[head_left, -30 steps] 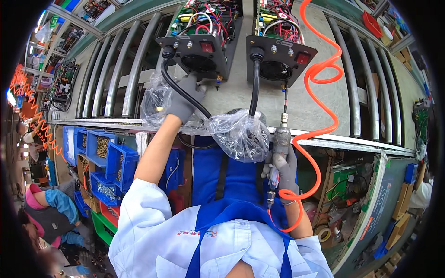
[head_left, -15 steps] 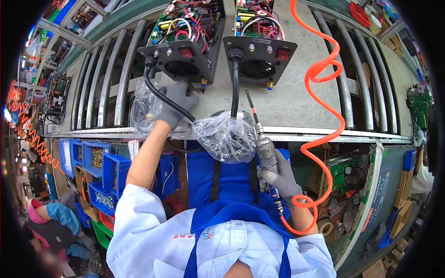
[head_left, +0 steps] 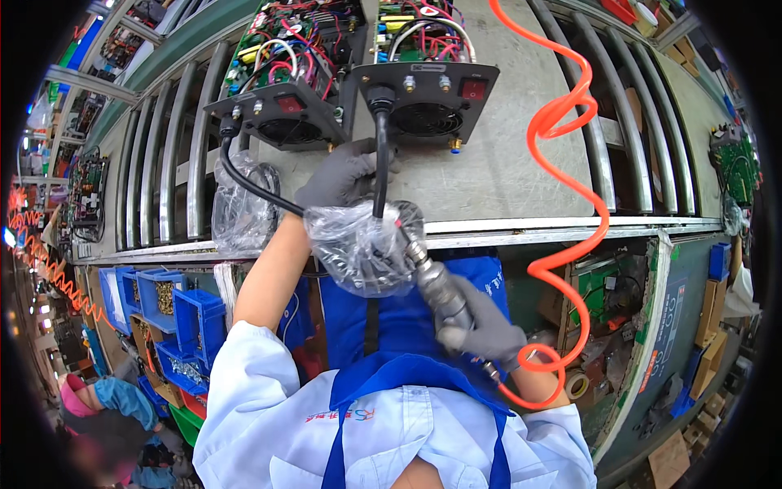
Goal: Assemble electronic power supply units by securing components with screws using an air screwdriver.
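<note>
Two open electronic units with dark metal panels stand on the bench: the left unit (head_left: 281,116) and the right unit (head_left: 432,102). Each has a red switch, a fan and a thick black cable. My gloved left hand (head_left: 342,175) is just below the right unit, beside its black cable (head_left: 382,167). That cable partly covers the fingertips. A clear plastic bag (head_left: 358,257) with dark contents hangs at the bench edge. My gloved right hand (head_left: 481,322) is wrapped around an air screwdriver (head_left: 440,285). The screwdriver slants toward the bag, and its bit end is hard to make out.
An orange coiled air hose (head_left: 554,261) crosses the right side. Metal rollers (head_left: 189,138) flank the bench plate. Another plastic bag (head_left: 244,208) lies at the left unit's cable. Blue parts bins (head_left: 199,322) stand at lower left, near another person (head_left: 106,416).
My left hand has gone from under the left unit to the right unit. The screwdriver has swung left, now tilted toward the bag. Both units appear further left.
</note>
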Action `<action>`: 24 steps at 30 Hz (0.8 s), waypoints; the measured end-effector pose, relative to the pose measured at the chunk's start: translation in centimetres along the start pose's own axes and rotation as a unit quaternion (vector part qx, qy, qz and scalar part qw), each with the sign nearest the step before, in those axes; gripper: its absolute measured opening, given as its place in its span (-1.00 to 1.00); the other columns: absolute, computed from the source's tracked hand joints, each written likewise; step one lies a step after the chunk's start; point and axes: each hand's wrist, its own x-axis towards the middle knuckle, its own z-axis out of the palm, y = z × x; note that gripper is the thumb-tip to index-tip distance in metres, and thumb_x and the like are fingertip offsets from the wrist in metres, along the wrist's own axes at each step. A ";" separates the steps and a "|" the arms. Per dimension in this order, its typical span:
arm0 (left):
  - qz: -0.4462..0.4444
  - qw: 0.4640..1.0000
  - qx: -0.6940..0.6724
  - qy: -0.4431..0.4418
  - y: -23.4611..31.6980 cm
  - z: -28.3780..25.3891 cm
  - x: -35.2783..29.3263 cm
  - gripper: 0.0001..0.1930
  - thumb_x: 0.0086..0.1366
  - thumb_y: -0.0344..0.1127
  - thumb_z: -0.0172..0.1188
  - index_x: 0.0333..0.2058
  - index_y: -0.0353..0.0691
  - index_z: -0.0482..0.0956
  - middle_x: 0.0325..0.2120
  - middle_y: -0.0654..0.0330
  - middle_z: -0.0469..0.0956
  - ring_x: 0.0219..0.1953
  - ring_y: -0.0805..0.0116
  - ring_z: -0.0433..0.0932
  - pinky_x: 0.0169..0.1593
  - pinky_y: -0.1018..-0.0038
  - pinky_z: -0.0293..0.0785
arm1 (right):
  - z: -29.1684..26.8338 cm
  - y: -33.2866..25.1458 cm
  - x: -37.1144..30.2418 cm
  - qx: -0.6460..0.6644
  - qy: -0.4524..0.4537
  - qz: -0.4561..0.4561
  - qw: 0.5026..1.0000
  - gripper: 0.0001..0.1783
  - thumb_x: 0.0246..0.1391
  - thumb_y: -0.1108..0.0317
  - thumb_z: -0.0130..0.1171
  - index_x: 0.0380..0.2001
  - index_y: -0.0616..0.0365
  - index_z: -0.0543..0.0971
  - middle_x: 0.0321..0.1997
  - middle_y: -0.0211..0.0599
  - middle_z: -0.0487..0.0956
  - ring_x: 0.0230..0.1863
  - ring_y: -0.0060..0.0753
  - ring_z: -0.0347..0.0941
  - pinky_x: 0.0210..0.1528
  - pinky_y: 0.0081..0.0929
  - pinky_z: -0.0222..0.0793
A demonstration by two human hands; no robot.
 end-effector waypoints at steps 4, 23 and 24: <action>-0.014 0.997 -0.077 -0.006 -1.4 0.0 0.2 -0.70 0.29 -0.32 0.16 -0.05 -0.34 0.48 -0.27 0.20 0.57 -0.24 0.52 0.53 -0.19 0.57 0.50 | 1.4 0.8 -0.4 0.096 0.042 -0.023 0.994 -0.13 -0.11 0.21 0.35 0.25 0.20 0.19 -0.26 -0.29 0.47 -0.32 -0.49 0.43 -0.28 -0.45 0.41; 0.019 0.995 0.050 0.089 -0.2 1.7 0.4 -0.69 0.30 -0.21 0.18 -0.12 -0.34 0.55 -0.41 0.27 0.56 -0.53 0.61 0.42 -0.49 0.63 0.36 | 0.2 -0.8 1.7 0.191 0.063 0.003 0.980 -0.15 -0.08 0.15 0.28 0.22 0.25 0.16 -0.44 -0.25 0.46 -0.58 -0.45 0.45 -0.56 -0.50 0.41; 0.020 0.995 0.051 0.089 -0.6 1.0 0.7 -0.69 0.30 -0.21 0.18 -0.12 -0.34 0.55 -0.41 0.27 0.56 -0.53 0.61 0.42 -0.49 0.63 0.36 | 0.6 -0.7 2.1 0.152 0.098 -0.019 0.983 -0.16 -0.07 0.16 0.27 0.22 0.25 0.16 -0.44 -0.25 0.46 -0.58 -0.45 0.45 -0.56 -0.50 0.42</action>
